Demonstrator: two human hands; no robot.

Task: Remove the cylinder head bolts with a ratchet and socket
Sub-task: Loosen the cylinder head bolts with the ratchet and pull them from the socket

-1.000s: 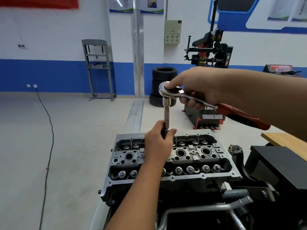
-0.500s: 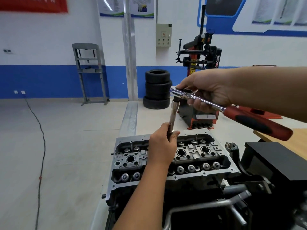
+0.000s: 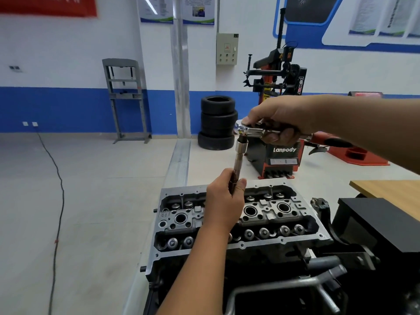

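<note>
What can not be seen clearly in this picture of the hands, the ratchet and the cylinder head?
- Head view: the bolt and socket tip are hidden behind the left hand, which grips the extension bar.
- The ratchet handle is mostly covered by the right hand and forearm.
- The middle of the cylinder head is hidden by the left hand.
- The wall posters are too small to read.

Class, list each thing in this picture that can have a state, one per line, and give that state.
Left hand: grips the extension bar.
Right hand: grips the ratchet near its head.
Chrome ratchet with red handle: roughly level.
Steel extension bar: near upright.
Grey aluminium cylinder head: uncovered, valve springs exposed.
</note>
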